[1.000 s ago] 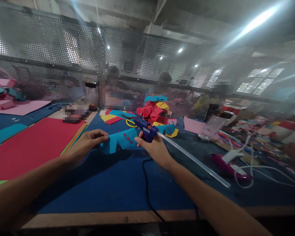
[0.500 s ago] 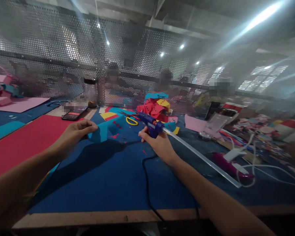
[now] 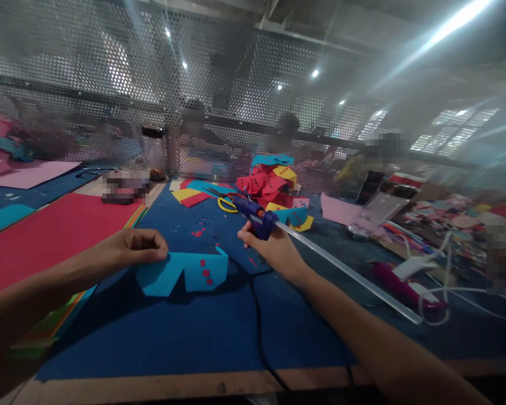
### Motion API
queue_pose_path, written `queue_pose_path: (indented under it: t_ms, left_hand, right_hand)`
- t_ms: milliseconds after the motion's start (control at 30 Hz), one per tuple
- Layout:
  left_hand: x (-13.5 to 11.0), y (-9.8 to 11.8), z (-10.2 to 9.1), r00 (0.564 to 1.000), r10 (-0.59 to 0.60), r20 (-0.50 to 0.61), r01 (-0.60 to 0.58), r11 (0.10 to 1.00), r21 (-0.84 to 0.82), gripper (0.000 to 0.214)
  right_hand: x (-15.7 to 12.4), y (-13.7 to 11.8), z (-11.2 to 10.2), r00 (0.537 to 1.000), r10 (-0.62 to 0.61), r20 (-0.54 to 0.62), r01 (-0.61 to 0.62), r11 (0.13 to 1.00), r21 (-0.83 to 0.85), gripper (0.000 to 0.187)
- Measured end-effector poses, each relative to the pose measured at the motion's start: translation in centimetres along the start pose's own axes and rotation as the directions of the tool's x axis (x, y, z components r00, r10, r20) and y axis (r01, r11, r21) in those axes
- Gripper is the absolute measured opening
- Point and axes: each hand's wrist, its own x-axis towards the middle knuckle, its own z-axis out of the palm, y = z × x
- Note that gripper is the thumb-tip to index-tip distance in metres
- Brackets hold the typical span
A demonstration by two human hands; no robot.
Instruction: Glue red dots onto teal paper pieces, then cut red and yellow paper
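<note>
Pinched in my left hand (image 3: 145, 246) is a folded blue paper piece (image 3: 206, 271), notched along its lower edge, with small red squares on its right part. Fingers and thumb close on its upper left corner. My right hand (image 3: 270, 244) wraps round the handle of a blue glue gun (image 3: 257, 216), whose nozzle points away to the upper left. A long clear glue stick (image 3: 341, 265) sticks out of its back end towards the lower right. The gun and the blue paper are apart. Beyond the nozzle lie yellow-handled scissors (image 3: 227, 205), partly hidden by the gun.
A heap of folded red, blue and yellow papers (image 3: 270, 183) stands at the back. Red sheets (image 3: 67, 230) are stacked on the left. Rightwards lie a purple tool (image 3: 405, 287) with a white cord, a tilted clear jar (image 3: 379, 205) and scraps. A black cable (image 3: 257, 320) crosses the blue tabletop (image 3: 172, 343).
My left hand has brought the blue paper lower and nearer, turning it so its red squares face me. My right hand keeps the glue gun in nearly the same place.
</note>
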Motion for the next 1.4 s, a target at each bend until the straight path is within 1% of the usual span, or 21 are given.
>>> queue_pose_path:
  t_ms: [67, 133, 200, 267, 333, 367, 433, 467, 533, 567, 600, 633, 733, 833, 933, 1000, 1100, 1200, 1300, 1400]
  left_hand:
    - [0.3, -0.2, 0.2, 0.998, 0.030, 0.055, -0.035, 0.996, 0.080, 0.020]
    - [0.5, -0.4, 0.4, 0.996, 0.065, 0.066, -0.076, 0.980, 0.186, 0.020]
    - [0.4, -0.6, 0.3, 0.996, 0.086, 0.034, -0.092, 0.943, 0.321, 0.021]
    - [0.2, -0.7, 0.0, 0.993, 0.118, -0.029, -0.093, 0.887, 0.452, 0.019]
    - [0.4, -0.5, -0.4, 0.975, 0.203, -0.093, -0.121, 0.828, 0.547, 0.017]
    - [0.6, -0.3, -0.6, 0.962, 0.250, -0.108, -0.142, 0.800, 0.582, 0.016]
    - [1.5, 0.3, -0.7, 0.944, 0.317, -0.092, -0.189, 0.749, 0.635, 0.011]
    - [2.2, 0.6, -0.5, 0.941, 0.333, -0.060, -0.214, 0.724, 0.656, 0.008]
    - [3.9, 1.1, 0.1, 0.928, 0.374, 0.008, -0.279, 0.679, 0.679, 0.008]
    - [4.9, 1.3, 0.6, 0.921, 0.387, 0.048, -0.315, 0.666, 0.676, 0.005]
    - [5.8, 1.4, 1.1, 0.905, 0.417, 0.083, -0.363, 0.656, 0.662, 0.005]
    - [6.8, 1.4, 1.7, 0.898, 0.421, 0.126, -0.396, 0.653, 0.646, 0.006]
    - [9.2, 1.2, 3.1, 0.897, 0.392, 0.205, -0.429, 0.655, 0.622, 0.006]
    - [10.7, 0.9, 3.7, 0.900, 0.353, 0.255, -0.433, 0.666, 0.607, 0.006]
    - [11.6, 0.6, 4.0, 0.904, 0.329, 0.273, -0.428, 0.688, 0.587, 0.006]
    - [12.0, 0.4, 4.0, 0.899, 0.332, 0.286, -0.438, 0.679, 0.589, 0.005]
    - [12.5, -0.2, 4.1, 0.881, 0.342, 0.327, -0.473, 0.628, 0.618, 0.004]
    - [12.9, -0.6, 4.2, 0.866, 0.344, 0.364, -0.500, 0.562, 0.659, 0.007]
    - [12.9, -0.6, 4.2, 0.866, 0.323, 0.382, -0.500, 0.522, 0.691, 0.009]
    - [12.8, -0.4, 4.3, 0.875, 0.301, 0.380, -0.484, 0.515, 0.707, 0.010]
  right_hand:
    - [0.0, -0.2, 0.1, 1.000, 0.023, 0.013, -0.023, 1.000, 0.007, 0.020]
    - [0.0, -0.3, 0.2, 0.998, 0.058, 0.040, -0.059, 0.998, 0.017, 0.020]
    - [0.0, -0.3, 0.3, 0.996, 0.070, 0.062, -0.072, 0.997, 0.022, 0.020]
    - [0.0, -0.2, 0.4, 0.996, 0.059, 0.067, -0.060, 0.998, 0.019, 0.018]
    - [0.1, -0.1, 0.4, 0.997, 0.052, 0.054, -0.053, 0.998, 0.023, 0.017]
    - [0.1, 0.0, 0.4, 0.997, 0.062, 0.046, -0.063, 0.998, 0.027, 0.017]
    - [0.1, 0.2, 0.3, 0.994, 0.100, 0.031, -0.101, 0.994, 0.036, 0.018]
    - [0.1, 0.3, 0.2, 0.993, 0.118, 0.020, -0.119, 0.992, 0.038, 0.019]
    - [0.0, 0.6, 0.0, 0.989, 0.147, 0.007, -0.147, 0.988, 0.037, 0.020]
    - [0.0, 0.7, -0.2, 0.987, 0.159, 0.001, -0.158, 0.987, 0.035, 0.020]
    - [0.0, 0.8, -0.3, 0.986, 0.168, -0.006, -0.168, 0.985, 0.037, 0.020]
    - [0.0, 0.9, -0.4, 0.984, 0.177, -0.010, -0.177, 0.983, 0.041, 0.019]
    - [0.0, 1.3, -0.6, 0.980, 0.201, -0.005, -0.200, 0.979, 0.049, 0.019]
    - [0.1, 1.8, -0.6, 0.976, 0.216, -0.010, -0.215, 0.976, 0.019, 0.019]
    - [0.1, 2.2, -0.4, 0.965, 0.264, -0.013, -0.264, 0.965, -0.009, 0.019]
    - [0.2, 2.4, -0.3, 0.955, 0.295, -0.005, -0.295, 0.955, 0.006, 0.018]
    - [0.2, 2.4, -0.1, 0.951, 0.308, 0.013, -0.308, 0.951, 0.030, 0.018]
    - [0.2, 2.0, -0.2, 0.947, 0.320, 0.033, -0.321, 0.947, 0.012, 0.018]
    - [0.2, 1.5, -0.3, 0.935, 0.348, 0.070, -0.350, 0.937, 0.019, 0.018]
    - [0.2, 1.3, -0.3, 0.932, 0.350, 0.088, -0.354, 0.935, 0.029, 0.018]
